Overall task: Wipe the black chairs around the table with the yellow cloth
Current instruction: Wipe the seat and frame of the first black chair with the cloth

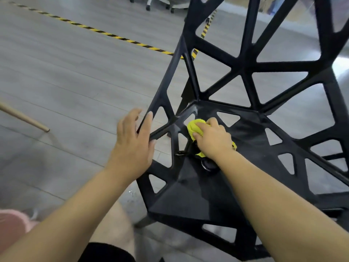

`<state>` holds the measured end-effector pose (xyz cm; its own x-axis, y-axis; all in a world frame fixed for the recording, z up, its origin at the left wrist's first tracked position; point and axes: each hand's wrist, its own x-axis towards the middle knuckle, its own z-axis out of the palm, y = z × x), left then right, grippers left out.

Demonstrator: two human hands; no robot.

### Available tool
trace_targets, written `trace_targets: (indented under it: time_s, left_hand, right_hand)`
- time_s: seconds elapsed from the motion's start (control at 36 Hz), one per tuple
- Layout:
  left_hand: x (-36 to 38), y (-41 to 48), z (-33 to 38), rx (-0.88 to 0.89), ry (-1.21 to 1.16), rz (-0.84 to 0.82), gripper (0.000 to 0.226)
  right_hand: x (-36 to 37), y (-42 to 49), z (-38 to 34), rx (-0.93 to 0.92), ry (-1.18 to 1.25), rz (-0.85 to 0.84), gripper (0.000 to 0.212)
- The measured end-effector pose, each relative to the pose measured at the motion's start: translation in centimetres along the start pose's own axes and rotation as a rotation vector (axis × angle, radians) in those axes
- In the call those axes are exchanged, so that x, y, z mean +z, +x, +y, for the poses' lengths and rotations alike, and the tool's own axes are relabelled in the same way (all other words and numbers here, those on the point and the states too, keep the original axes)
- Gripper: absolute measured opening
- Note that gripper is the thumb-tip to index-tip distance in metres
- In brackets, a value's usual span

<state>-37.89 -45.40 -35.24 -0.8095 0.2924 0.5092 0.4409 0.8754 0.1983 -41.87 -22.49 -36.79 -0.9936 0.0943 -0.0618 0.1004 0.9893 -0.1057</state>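
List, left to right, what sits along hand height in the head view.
Wooden pole → left hand → right hand, which holds the yellow cloth. Black chair left out: it spans most of that row.

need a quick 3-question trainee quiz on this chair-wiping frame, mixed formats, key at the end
1. Multiple choice: which hand grips the yellow cloth? A left, B right, C both.
2. True or false: the cloth hangs over the back of the black chair.
3. Short answer: what does the left hand touch?
Key: 1 B, the right hand. 2 False, it is pressed on the seat. 3 The chair's side frame.
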Motion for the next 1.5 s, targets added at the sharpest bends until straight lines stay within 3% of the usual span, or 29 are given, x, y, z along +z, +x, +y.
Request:
trace_targets:
  time_s: [0.08,0.19,0.33,0.42,0.56,0.64,0.83,0.94,1.11,1.19,1.33,1.42,1.5]
  left_hand:
    - [0.1,0.1,0.4,-0.074,-0.128,0.033,0.048]
    - [0.4,0.7,0.6,-0.097,-0.167,0.05,0.046]
    - [0.5,1.0,0.9,-0.111,-0.203,0.066,0.045]
    - [1.0,1.9,0.9,-0.105,-0.246,0.059,0.047]
    - [2.6,4.2,0.8,-0.115,-0.307,0.036,0.05]
    - [3.6,5.3,0.9,-0.155,-0.334,0.039,0.052]
    - [4.1,5.5,0.2,-0.12,-0.362,0.045,0.052]
    - [4.1,5.5,0.2,-0.106,-0.385,0.036,0.052]
    - [3.8,5.5,0.3,-0.139,-0.416,0.006,0.052]
    - [3.8,5.5,0.0,-0.124,-0.423,-0.003,0.052]
    - [3.5,5.5,-0.3,-0.124,-0.448,-0.029,0.053]
    - [2.9,5.6,-0.4,-0.158,-0.494,-0.082,0.054]
    - [2.2,5.6,-0.6,-0.167,-0.476,-0.115,0.055]
  right_hand:
    - [0.0,-0.9,-0.2,-0.017,0.04,-0.033,0.04]
    - [-0.7,-5.6,0.0,-0.224,0.091,-0.134,0.043]
    - [-1.9,-9.7,0.5,-0.406,0.102,-0.21,0.065]
    - [-1.7,-7.8,0.9,-0.336,0.108,-0.191,0.047]
    - [-0.9,-2.1,2.1,0.01,0.095,-0.065,0.041]
    - [-0.7,-1.1,1.7,0.072,0.052,-0.04,0.038]
    - [-1.7,-7.6,-0.1,-0.257,0.107,-0.084,0.041]
    - [-1.8,-9.3,0.5,-0.424,0.083,-0.064,0.054]
    - [-1.5,-6.0,-0.2,0.049,0.053,-0.032,0.041]
    - [-1.3,-6.4,-2.5,0.117,-0.085,0.031,0.039]
    - [-0.5,-10.1,-4.5,-0.172,-0.074,0.202,0.028]
    - [-0.1,-12.2,-3.2,-0.398,-0.086,0.234,0.036]
    - [-0.3,-13.2,-1.5,-0.448,-0.087,0.249,0.039]
